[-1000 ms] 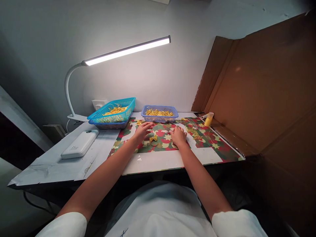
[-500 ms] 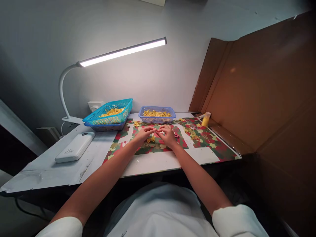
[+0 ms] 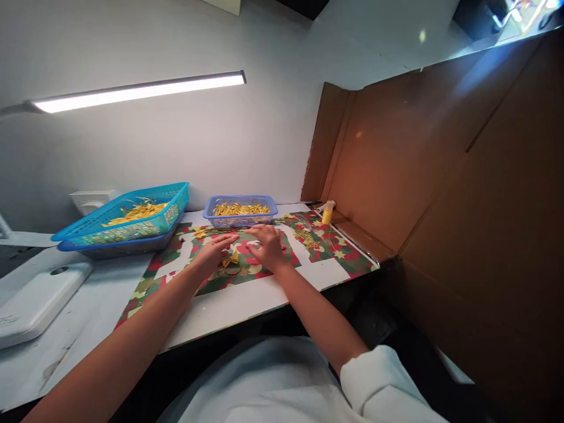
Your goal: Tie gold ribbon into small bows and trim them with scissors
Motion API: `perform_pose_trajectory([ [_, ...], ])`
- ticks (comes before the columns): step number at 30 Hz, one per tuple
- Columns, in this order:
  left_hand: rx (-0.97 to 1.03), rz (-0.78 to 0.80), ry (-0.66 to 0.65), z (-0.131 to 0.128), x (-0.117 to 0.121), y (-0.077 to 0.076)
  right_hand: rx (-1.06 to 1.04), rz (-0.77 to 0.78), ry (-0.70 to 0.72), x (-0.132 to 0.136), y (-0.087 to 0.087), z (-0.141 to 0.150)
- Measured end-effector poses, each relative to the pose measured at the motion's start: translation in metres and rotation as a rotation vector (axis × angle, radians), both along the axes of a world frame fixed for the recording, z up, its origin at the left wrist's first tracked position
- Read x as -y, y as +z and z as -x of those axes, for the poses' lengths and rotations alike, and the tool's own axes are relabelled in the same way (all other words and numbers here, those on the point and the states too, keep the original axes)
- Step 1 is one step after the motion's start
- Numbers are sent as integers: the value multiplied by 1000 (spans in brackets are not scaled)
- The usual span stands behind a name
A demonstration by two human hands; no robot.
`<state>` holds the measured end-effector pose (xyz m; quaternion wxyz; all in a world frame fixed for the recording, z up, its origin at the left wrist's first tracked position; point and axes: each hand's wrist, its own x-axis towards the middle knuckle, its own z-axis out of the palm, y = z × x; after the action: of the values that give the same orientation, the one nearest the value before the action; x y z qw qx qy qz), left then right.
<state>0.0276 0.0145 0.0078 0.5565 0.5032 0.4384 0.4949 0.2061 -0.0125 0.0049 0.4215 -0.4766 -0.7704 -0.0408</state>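
My left hand point(image 3: 214, 254) is over the patterned sheet, its thumb and fingertips pressed together; anything between them is too small to make out. A short gap to the right, my right hand point(image 3: 268, 248) has its thumb and forefinger apart, with nothing visible in them. Below and between the hands lies a gold ribbon bow point(image 3: 230, 259), with a thin cord or wire curving beside it. A pink-red object point(image 3: 283, 247), partly hidden, lies just beyond my right hand.
A blue basket point(image 3: 240, 222) of gold pieces stands against the wall; stacked baskets point(image 3: 176, 202) are left of it. Gold strands point(image 3: 305, 239) and a yellow bottle point(image 3: 327, 212) lie right, by a cardboard wall point(image 3: 374, 153). A white power bank point(image 3: 42, 302) is at left.
My hands were together at the fingertips and have moved apart; the right fingers have spread. The camera view has turned right, so everything appears farther left.
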Motion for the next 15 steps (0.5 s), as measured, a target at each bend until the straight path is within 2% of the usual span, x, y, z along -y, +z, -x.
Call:
perform_pose_trajectory([
  [1, 54, 27, -15, -1, 1, 2, 46, -43, 86, 0, -1, 3],
  [3, 138, 72, -75, -2, 5, 6, 87, -102, 148, -1, -3, 8],
  [6, 163, 118, -153, -4, 9, 11, 121, -144, 139, -5, -6, 10],
  [15, 130, 95, -202, -2, 6, 12, 253, -177, 59, -1, 2, 10],
])
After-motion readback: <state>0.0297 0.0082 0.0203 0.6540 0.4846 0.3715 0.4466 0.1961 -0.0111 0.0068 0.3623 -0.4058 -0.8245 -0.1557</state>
